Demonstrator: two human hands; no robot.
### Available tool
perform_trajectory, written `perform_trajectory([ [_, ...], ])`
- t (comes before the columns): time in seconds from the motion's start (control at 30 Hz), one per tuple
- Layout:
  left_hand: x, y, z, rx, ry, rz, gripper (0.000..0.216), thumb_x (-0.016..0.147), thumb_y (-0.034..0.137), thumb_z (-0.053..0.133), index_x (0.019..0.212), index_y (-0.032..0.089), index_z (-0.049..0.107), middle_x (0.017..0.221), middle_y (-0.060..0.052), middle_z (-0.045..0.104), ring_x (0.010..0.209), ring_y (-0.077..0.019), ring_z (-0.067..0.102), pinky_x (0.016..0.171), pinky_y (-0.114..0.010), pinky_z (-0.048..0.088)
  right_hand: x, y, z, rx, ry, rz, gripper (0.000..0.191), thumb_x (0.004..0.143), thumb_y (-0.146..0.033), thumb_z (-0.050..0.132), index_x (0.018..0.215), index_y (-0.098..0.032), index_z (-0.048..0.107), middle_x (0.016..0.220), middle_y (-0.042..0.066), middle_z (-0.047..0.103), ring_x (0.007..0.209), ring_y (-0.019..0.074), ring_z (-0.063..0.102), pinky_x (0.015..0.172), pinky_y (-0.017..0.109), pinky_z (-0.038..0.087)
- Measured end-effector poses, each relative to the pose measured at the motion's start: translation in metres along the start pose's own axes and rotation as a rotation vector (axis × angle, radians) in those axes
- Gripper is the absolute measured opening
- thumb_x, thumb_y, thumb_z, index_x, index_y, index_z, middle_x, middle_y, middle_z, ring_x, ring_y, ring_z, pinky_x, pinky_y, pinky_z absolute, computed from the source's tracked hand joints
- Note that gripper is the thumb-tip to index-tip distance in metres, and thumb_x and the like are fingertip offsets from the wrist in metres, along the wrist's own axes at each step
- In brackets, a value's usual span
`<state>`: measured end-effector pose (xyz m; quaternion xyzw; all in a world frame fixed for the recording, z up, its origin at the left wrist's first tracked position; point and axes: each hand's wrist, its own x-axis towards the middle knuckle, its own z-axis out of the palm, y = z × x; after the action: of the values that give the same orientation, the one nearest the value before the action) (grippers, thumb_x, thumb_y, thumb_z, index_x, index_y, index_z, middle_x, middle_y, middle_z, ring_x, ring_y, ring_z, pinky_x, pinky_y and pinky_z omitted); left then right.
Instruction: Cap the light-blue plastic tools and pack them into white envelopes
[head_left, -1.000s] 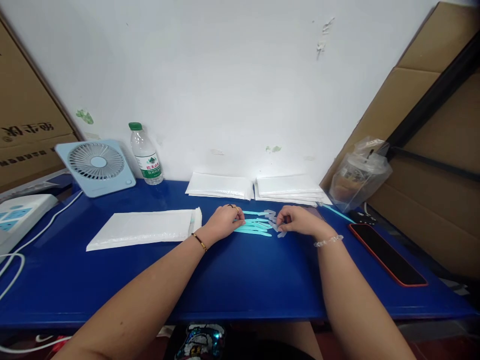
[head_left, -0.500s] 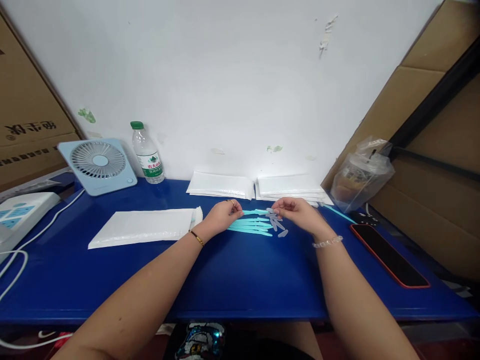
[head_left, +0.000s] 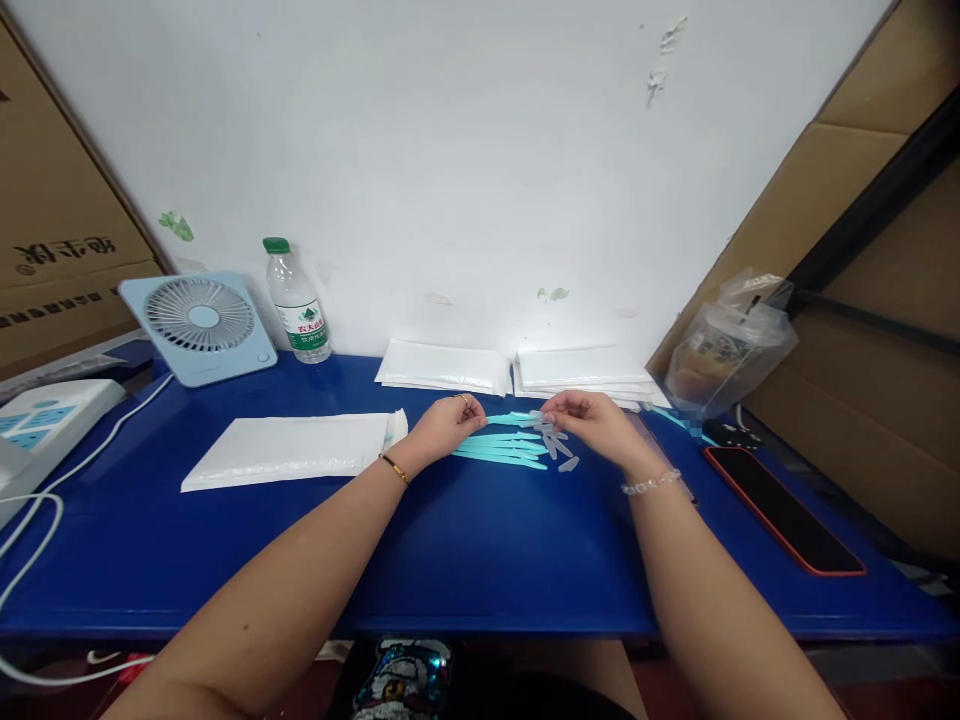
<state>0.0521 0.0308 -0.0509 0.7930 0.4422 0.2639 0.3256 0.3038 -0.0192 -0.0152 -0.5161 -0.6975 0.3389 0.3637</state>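
My left hand [head_left: 453, 424] pinches the handle end of a slim turquoise eyebrow razor [head_left: 506, 420]. At its other end, my right hand [head_left: 589, 418] is closed on a small clear plastic cap [head_left: 537, 418], which meets or overlaps the razor tip; I cannot tell how far it covers it. Several more turquoise razors [head_left: 502, 455] lie side by side on the blue table just below. A loose pile of clear caps [head_left: 555, 445] lies by their tips, under my right fingers. Left of my left hand rests a white padded envelope [head_left: 289, 447], its open end towards me.
Two stacks of white envelopes [head_left: 442, 368] lie along the wall. A blue fan [head_left: 202, 325] and a water bottle [head_left: 300, 305] stand back left. On the right are a bagged drink cup [head_left: 724, 350] and a phone [head_left: 784, 510]. A power strip [head_left: 52, 425] sits far left.
My right hand and the clear cap have come up to the razor's tip. My left hand keeps its pinch. The whole view has shifted slightly.
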Motion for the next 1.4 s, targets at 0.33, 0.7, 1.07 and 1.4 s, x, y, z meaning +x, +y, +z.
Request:
perform_trajectory([
  [0.33, -0.003, 0.009, 0.003, 0.024, -0.034, 0.038, 0.027, 0.080, 0.044, 0.050, 0.083, 0.018, 0.060, 0.073, -0.001, 0.060, 0.064, -0.0134, 0.053, 0.055, -0.024, 0.039, 0.002, -0.002, 0.015, 0.008, -0.040, 0.002, 0.031, 0.073, -0.044, 0.063, 0.086, -0.016, 0.066, 0.066, 0.002, 0.062, 0.061, 0.0136, 0.057, 0.058, 0.026, 0.046],
  [0.7, -0.005, 0.010, 0.001, 0.423, 0.041, 0.078, 0.019, 0.076, 0.037, 0.057, 0.089, 0.024, 0.065, 0.094, -0.004, 0.062, 0.092, -0.0231, 0.054, 0.077, -0.032, 0.038, 0.010, 0.020, 0.005, -0.384, 0.064, 0.027, 0.024, 0.073, -0.040, 0.061, 0.081, -0.019, 0.068, 0.078, 0.003, 0.065, 0.067, 0.0151, 0.056, 0.061, 0.026, 0.044],
  [1.07, -0.002, 0.002, 0.001, 0.324, -0.031, 0.029, 0.014, 0.075, 0.032, 0.056, 0.077, 0.024, 0.067, 0.078, 0.000, 0.066, 0.072, -0.0169, 0.058, 0.062, -0.024, 0.037, 0.000, 0.018, 0.000, -0.463, -0.119, 0.096, 0.007, 0.068, -0.024, 0.064, 0.066, -0.018, 0.065, 0.064, 0.002, 0.063, 0.056, 0.0143, 0.056, 0.050, 0.024, 0.040],
  [1.4, -0.002, 0.000, 0.002, 0.295, -0.060, 0.067, 0.023, 0.075, 0.036, 0.055, 0.089, 0.024, 0.068, 0.077, -0.001, 0.063, 0.072, -0.0166, 0.057, 0.059, -0.024, 0.038, -0.001, 0.010, -0.001, -0.285, -0.060, 0.081, 0.020, 0.077, -0.038, 0.059, 0.079, -0.019, 0.066, 0.072, 0.003, 0.067, 0.064, 0.0156, 0.059, 0.055, 0.024, 0.045],
])
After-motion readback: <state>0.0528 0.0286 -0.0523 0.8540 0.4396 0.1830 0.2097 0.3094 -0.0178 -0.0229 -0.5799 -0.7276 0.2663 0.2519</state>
